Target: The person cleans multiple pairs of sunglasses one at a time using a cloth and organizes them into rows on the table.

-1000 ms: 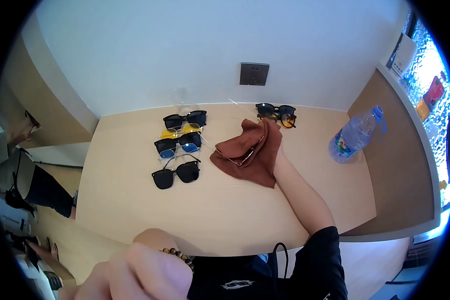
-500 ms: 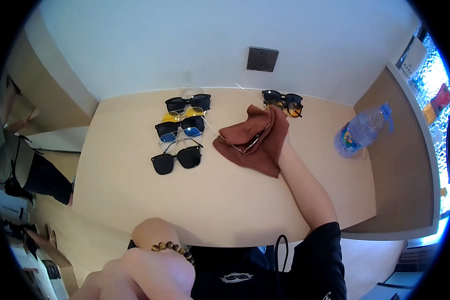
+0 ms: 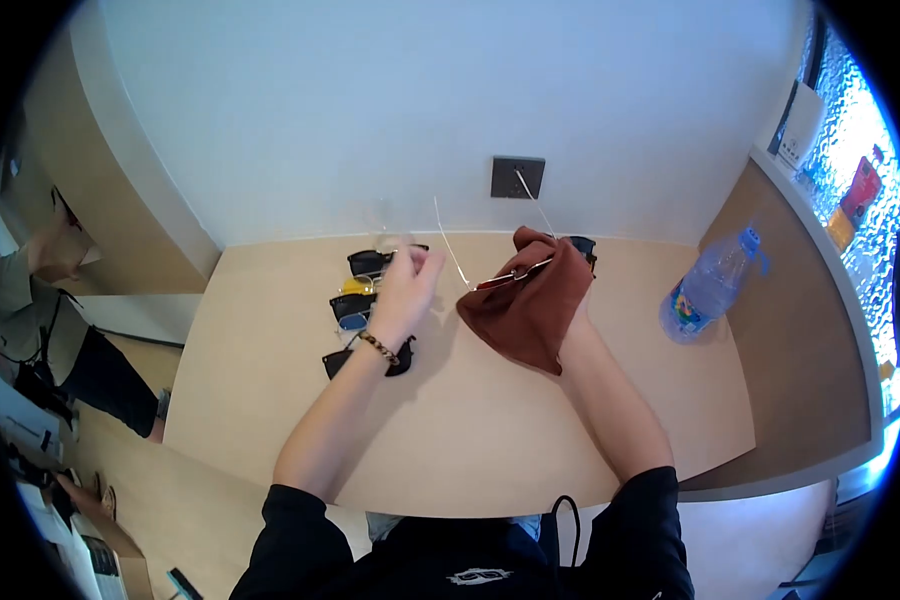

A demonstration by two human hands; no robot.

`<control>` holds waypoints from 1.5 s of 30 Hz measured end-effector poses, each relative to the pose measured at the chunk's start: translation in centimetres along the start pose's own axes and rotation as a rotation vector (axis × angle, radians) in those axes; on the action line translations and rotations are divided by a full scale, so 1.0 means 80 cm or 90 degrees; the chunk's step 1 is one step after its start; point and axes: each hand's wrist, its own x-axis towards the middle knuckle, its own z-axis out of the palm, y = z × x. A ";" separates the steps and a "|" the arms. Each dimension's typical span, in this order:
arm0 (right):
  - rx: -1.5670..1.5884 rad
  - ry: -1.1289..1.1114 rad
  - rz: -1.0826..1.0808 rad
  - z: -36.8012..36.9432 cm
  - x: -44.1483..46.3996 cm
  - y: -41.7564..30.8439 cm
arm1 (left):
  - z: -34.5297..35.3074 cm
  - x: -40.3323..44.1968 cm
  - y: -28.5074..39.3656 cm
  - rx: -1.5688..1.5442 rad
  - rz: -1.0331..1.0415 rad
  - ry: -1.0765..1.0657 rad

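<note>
The right hand (image 3: 582,320) is gripping cloth (image 3: 522,318) partly around glasses (image 3: 515,275) mid-frame, while the left hand (image 3: 408,290), hold unclear, is hovering near unwrapped sunglasses (image 3: 350,304) centre-left.

Glasses (image 3: 495,282) in cloth (image 3: 530,318); sunglasses row (image 3: 348,308) left, bottle (image 3: 705,292) right, on table (image 3: 450,430); socket (image 3: 506,182) behind.

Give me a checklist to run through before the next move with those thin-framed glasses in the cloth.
1. Brown cloth held in the right hand: ok.
2. Thin-framed glasses unfolded: ok, both arms stick up out of the cloth.
3. Lenses clean: cannot tell, the cloth mostly hides them.
4. Left hand clear of the row of glasses: not ok, it overlaps them in this view.
5. Bottle apart from both hands: ok.
</note>
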 end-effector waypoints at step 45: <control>-0.120 -0.405 0.240 -0.027 -0.005 0.106 | 0.036 -0.020 0.011 0.020 0.396 -0.122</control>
